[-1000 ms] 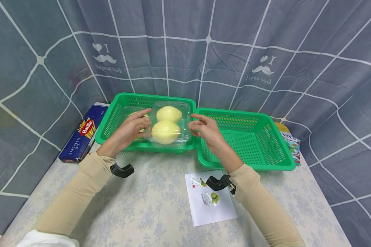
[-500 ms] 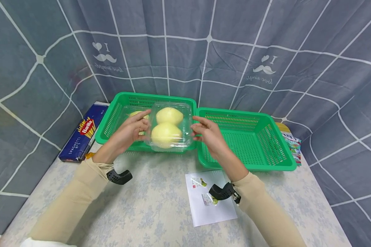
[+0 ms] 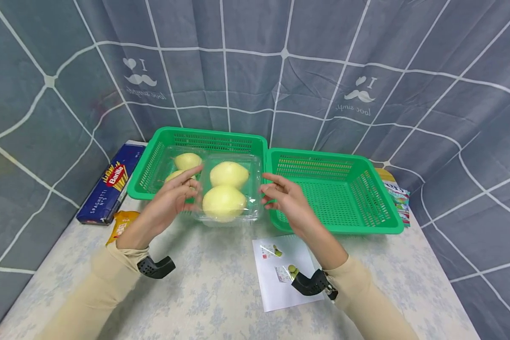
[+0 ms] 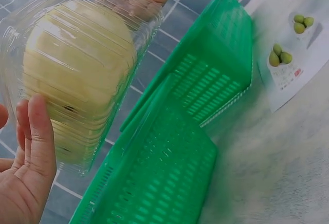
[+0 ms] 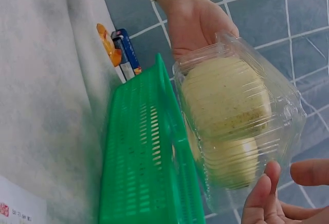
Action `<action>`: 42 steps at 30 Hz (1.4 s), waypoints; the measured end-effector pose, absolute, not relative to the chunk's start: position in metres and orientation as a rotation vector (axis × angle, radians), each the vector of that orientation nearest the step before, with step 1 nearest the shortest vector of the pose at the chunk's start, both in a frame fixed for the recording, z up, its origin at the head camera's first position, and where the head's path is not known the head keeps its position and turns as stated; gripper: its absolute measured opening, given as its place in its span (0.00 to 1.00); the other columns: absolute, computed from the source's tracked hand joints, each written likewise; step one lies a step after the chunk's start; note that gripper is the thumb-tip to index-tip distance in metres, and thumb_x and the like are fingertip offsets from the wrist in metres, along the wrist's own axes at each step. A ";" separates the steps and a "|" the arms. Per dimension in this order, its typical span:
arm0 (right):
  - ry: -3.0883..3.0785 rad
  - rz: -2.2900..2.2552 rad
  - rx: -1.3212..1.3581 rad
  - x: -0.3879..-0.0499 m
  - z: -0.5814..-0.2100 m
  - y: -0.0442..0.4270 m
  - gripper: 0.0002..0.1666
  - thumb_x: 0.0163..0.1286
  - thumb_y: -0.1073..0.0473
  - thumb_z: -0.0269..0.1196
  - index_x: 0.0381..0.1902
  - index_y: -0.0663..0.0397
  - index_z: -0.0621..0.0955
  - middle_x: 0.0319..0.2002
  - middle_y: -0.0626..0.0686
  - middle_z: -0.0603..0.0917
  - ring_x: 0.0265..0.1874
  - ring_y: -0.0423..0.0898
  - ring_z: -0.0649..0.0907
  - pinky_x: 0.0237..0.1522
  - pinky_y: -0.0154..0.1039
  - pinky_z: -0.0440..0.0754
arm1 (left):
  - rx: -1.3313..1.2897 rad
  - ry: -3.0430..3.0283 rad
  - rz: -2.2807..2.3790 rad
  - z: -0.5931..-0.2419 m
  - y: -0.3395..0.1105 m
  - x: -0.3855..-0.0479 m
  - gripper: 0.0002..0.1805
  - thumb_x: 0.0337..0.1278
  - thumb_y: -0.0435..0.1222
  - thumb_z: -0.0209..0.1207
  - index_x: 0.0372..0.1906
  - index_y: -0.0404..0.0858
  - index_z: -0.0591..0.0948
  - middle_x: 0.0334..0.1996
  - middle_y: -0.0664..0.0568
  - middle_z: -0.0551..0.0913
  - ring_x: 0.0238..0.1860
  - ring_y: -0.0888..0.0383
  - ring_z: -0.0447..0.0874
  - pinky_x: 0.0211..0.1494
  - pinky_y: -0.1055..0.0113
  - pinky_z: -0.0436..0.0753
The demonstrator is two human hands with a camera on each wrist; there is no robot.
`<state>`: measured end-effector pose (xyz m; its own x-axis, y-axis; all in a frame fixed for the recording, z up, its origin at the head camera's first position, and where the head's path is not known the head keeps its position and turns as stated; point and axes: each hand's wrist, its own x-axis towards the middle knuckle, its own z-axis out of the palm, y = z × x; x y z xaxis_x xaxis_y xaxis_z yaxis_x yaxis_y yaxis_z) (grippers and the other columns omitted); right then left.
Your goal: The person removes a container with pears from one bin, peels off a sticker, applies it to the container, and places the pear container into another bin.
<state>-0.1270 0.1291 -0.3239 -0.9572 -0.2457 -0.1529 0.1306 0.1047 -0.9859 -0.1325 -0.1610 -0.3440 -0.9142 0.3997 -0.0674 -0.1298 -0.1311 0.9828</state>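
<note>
Clear container point(image 3: 253, 182), two pale yellow fruits point(image 3: 224, 202) inside: raised over the front rim of the left green basket point(image 3: 214, 133). Your left hand point(image 3: 170, 198) and right hand point(image 3: 285, 196) pinch opposite sides, fingers part-curled. Hazard: shifting fruit or uneven lift may tip it.

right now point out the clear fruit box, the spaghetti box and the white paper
Clear fruit box point(image 3: 253, 186): head view, bare right part
Spaghetti box point(image 3: 112, 184): head view, middle of front
White paper point(image 3: 275, 292): head view, bare lower part

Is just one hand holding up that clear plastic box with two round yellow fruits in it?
No, the left hand and right hand hold the clear plastic box between them, one at each side.
</note>
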 end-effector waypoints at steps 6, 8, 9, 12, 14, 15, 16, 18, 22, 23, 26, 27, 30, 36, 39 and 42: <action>2.095 -1.924 -0.144 -0.122 -0.323 0.127 0.29 0.76 0.58 0.57 0.73 0.52 0.69 0.43 0.48 0.82 0.37 0.43 0.82 0.45 0.37 0.83 | 0.311 1.777 2.152 -0.346 -0.163 -0.124 0.34 0.75 0.31 0.44 0.81 0.38 0.50 0.35 0.62 0.75 0.34 0.65 0.79 0.44 0.65 0.84; 2.091 -1.924 -0.155 -0.121 -0.324 0.127 0.29 0.76 0.58 0.57 0.73 0.52 0.69 0.43 0.48 0.82 0.37 0.42 0.82 0.45 0.37 0.82 | 0.311 1.772 2.160 -0.346 -0.164 -0.121 0.34 0.75 0.30 0.44 0.81 0.38 0.50 0.35 0.63 0.75 0.34 0.66 0.78 0.44 0.65 0.84; 2.087 -1.924 -0.159 -0.120 -0.324 0.127 0.29 0.76 0.58 0.57 0.73 0.53 0.68 0.43 0.48 0.82 0.37 0.42 0.82 0.45 0.37 0.82 | 0.312 1.771 2.161 -0.347 -0.164 -0.120 0.34 0.75 0.30 0.44 0.81 0.38 0.50 0.35 0.63 0.75 0.34 0.66 0.79 0.44 0.65 0.84; 2.075 -1.927 -0.162 -0.117 -0.327 0.126 0.29 0.76 0.59 0.57 0.72 0.53 0.69 0.43 0.47 0.82 0.37 0.42 0.82 0.46 0.38 0.82 | 0.318 1.766 2.167 -0.348 -0.166 -0.117 0.34 0.75 0.31 0.45 0.81 0.38 0.49 0.36 0.63 0.75 0.35 0.66 0.79 0.44 0.65 0.84; 2.065 -1.933 -0.159 -0.115 -0.327 0.126 0.29 0.76 0.59 0.57 0.72 0.53 0.69 0.43 0.47 0.83 0.37 0.42 0.83 0.47 0.39 0.82 | 0.328 1.759 2.172 -0.348 -0.167 -0.114 0.35 0.75 0.30 0.45 0.81 0.38 0.49 0.36 0.63 0.75 0.35 0.66 0.79 0.44 0.65 0.84; 2.057 -1.934 -0.159 -0.113 -0.327 0.126 0.29 0.75 0.60 0.57 0.72 0.53 0.68 0.43 0.47 0.83 0.37 0.42 0.83 0.47 0.39 0.82 | 0.336 1.757 2.174 -0.347 -0.167 -0.113 0.35 0.75 0.30 0.45 0.81 0.37 0.49 0.36 0.63 0.75 0.35 0.66 0.78 0.44 0.65 0.84; 2.049 -1.937 -0.159 -0.112 -0.327 0.126 0.29 0.75 0.60 0.57 0.72 0.53 0.68 0.43 0.47 0.83 0.37 0.42 0.83 0.47 0.39 0.82 | 0.342 1.756 2.175 -0.347 -0.168 -0.111 0.35 0.75 0.30 0.45 0.81 0.37 0.49 0.36 0.62 0.75 0.35 0.66 0.78 0.44 0.65 0.84; 2.021 -1.945 -0.158 -0.108 -0.327 0.127 0.29 0.75 0.60 0.56 0.73 0.53 0.68 0.43 0.46 0.83 0.37 0.42 0.83 0.47 0.39 0.81 | 0.350 1.756 2.173 -0.346 -0.169 -0.108 0.34 0.75 0.30 0.45 0.81 0.37 0.49 0.36 0.63 0.75 0.35 0.66 0.78 0.45 0.65 0.84; 1.943 -1.976 -0.135 -0.099 -0.327 0.127 0.30 0.75 0.60 0.57 0.73 0.51 0.66 0.41 0.43 0.82 0.36 0.42 0.83 0.46 0.38 0.81 | 0.351 1.789 2.147 -0.347 -0.171 -0.099 0.34 0.76 0.32 0.45 0.80 0.38 0.50 0.36 0.63 0.74 0.36 0.66 0.78 0.46 0.64 0.82; 1.924 -1.982 -0.130 -0.097 -0.327 0.126 0.30 0.75 0.60 0.56 0.73 0.51 0.66 0.41 0.43 0.82 0.36 0.41 0.82 0.46 0.38 0.80 | 0.346 1.799 2.136 -0.348 -0.171 -0.097 0.33 0.76 0.32 0.45 0.80 0.38 0.50 0.36 0.64 0.74 0.37 0.66 0.77 0.47 0.63 0.81; 1.885 -1.996 -0.114 -0.091 -0.327 0.126 0.30 0.75 0.60 0.56 0.73 0.49 0.65 0.41 0.44 0.82 0.36 0.42 0.82 0.46 0.38 0.80 | 0.335 1.821 2.110 -0.352 -0.173 -0.090 0.33 0.77 0.34 0.46 0.80 0.39 0.51 0.37 0.64 0.74 0.39 0.67 0.77 0.48 0.62 0.80; 1.877 -1.999 -0.112 -0.089 -0.327 0.126 0.30 0.75 0.60 0.56 0.73 0.49 0.65 0.41 0.44 0.82 0.36 0.41 0.82 0.46 0.38 0.80 | 0.331 1.822 2.106 -0.353 -0.174 -0.088 0.33 0.77 0.34 0.46 0.80 0.40 0.51 0.37 0.64 0.74 0.39 0.67 0.77 0.48 0.62 0.80; 1.854 -2.005 -0.109 -0.084 -0.328 0.125 0.30 0.75 0.60 0.56 0.72 0.48 0.65 0.42 0.45 0.82 0.36 0.41 0.82 0.46 0.37 0.80 | 0.333 1.809 2.121 -0.356 -0.175 -0.082 0.33 0.76 0.33 0.46 0.80 0.40 0.51 0.37 0.63 0.74 0.39 0.66 0.78 0.47 0.63 0.82; 1.813 -2.023 -0.114 -0.077 -0.330 0.126 0.32 0.75 0.60 0.56 0.73 0.49 0.63 0.42 0.44 0.82 0.35 0.39 0.82 0.44 0.35 0.80 | 0.351 1.763 2.159 -0.360 -0.173 -0.077 0.33 0.76 0.32 0.45 0.80 0.38 0.51 0.37 0.63 0.74 0.37 0.66 0.78 0.45 0.66 0.83; 1.803 -2.028 -0.121 -0.076 -0.332 0.125 0.32 0.75 0.61 0.56 0.74 0.51 0.62 0.42 0.44 0.82 0.35 0.39 0.82 0.44 0.35 0.80 | 0.336 1.758 2.159 -0.361 -0.172 -0.075 0.34 0.76 0.32 0.45 0.80 0.37 0.49 0.36 0.64 0.74 0.36 0.66 0.78 0.44 0.66 0.83; 1.811 -2.017 -0.123 -0.075 -0.335 0.125 0.33 0.75 0.60 0.57 0.74 0.52 0.62 0.41 0.44 0.81 0.35 0.40 0.82 0.44 0.35 0.80 | 0.326 1.758 2.160 -0.363 -0.172 -0.072 0.35 0.75 0.32 0.46 0.81 0.38 0.48 0.37 0.64 0.74 0.36 0.66 0.78 0.43 0.65 0.83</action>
